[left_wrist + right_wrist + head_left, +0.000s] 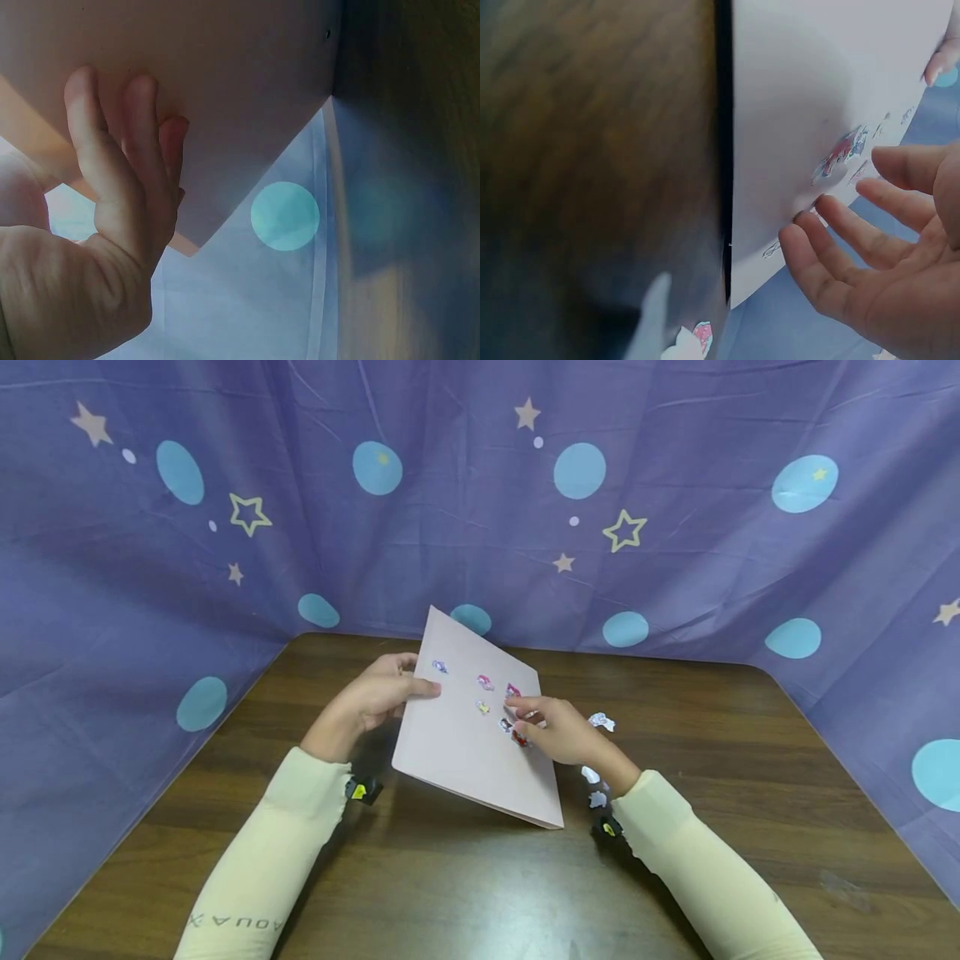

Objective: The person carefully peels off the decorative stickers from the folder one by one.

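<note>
A pale pink board (450, 743) stands tilted above the table, several small cartoon stickers scattered over its front. My left hand (378, 693) grips its left edge, thumb on the front face; in the left wrist view, the fingers (142, 135) lie against the back. My right hand (558, 731) is at the board's right part, loosely bent fingers at its face among the stickers. Beside the thumb is a red sticker (520, 739), larger in the right wrist view as a red and blue sticker (840, 154). Whether the right fingertips press on a sticker, I cannot tell.
White paper scraps lie right of the board: a crumpled-looking piece (602, 722) farther back and a smaller scrap (597, 799) by the right wrist. A clear film piece (843, 891) lies on the brown wooden table (750, 760). A patterned purple curtain (480, 527) hangs behind.
</note>
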`<state>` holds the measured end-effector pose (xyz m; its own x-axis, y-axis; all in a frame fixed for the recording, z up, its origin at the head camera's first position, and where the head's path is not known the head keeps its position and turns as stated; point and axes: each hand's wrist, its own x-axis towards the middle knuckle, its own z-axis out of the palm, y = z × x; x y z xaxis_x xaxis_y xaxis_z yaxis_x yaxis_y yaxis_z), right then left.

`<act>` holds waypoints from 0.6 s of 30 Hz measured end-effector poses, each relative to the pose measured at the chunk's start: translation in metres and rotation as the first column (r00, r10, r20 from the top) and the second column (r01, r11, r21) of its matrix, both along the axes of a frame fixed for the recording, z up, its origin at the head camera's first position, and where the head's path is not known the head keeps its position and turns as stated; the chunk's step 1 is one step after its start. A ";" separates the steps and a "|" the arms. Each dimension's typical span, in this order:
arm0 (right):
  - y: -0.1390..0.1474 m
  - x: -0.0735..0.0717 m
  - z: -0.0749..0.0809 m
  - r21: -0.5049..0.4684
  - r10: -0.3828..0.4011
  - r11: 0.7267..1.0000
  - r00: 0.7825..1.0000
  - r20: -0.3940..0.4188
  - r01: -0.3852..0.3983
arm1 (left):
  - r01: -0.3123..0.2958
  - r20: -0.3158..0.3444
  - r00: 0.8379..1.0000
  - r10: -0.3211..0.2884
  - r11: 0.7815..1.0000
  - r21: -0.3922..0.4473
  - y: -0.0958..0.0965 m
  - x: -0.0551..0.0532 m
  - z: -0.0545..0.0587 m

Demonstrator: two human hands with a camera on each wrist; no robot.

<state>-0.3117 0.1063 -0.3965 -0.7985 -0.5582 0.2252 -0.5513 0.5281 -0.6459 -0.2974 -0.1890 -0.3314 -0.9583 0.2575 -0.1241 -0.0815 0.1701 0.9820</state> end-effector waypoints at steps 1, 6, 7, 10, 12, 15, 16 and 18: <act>0.000 0.001 0.000 0.016 0.007 1.000 1.000 -0.028 -0.007 | 0.001 -0.004 1.000 -0.001 1.000 0.001 0.000 0.001 0.000; -0.004 0.005 0.003 0.068 0.049 0.997 0.985 -0.162 -0.039 | 0.000 -0.017 1.000 0.000 1.000 -0.003 0.003 0.003 0.002; -0.004 0.006 0.003 0.071 0.053 0.997 0.983 -0.175 -0.041 | -0.001 -0.019 1.000 0.001 1.000 -0.006 0.003 0.003 0.002; -0.007 0.008 0.004 0.071 0.037 0.997 0.982 -0.183 -0.024 | -0.001 -0.027 1.000 0.001 1.000 -0.014 0.005 0.006 0.004; -0.008 0.009 0.004 0.061 0.020 0.998 0.985 -0.173 -0.010 | 0.003 -0.032 0.999 -0.003 1.000 -0.018 0.006 0.007 0.005; -0.009 0.010 0.004 0.037 -0.007 0.999 0.987 -0.159 0.013 | 0.008 -0.036 0.999 -0.009 1.000 -0.018 0.007 0.009 0.007; -0.009 0.010 0.004 0.026 -0.013 1.000 0.988 -0.154 0.018 | 0.010 -0.038 0.999 -0.011 1.000 -0.019 0.008 0.009 0.008; -0.010 0.011 0.003 0.004 -0.018 1.000 0.990 -0.142 0.019 | 0.009 -0.039 0.999 -0.010 1.000 -0.021 0.009 0.010 0.009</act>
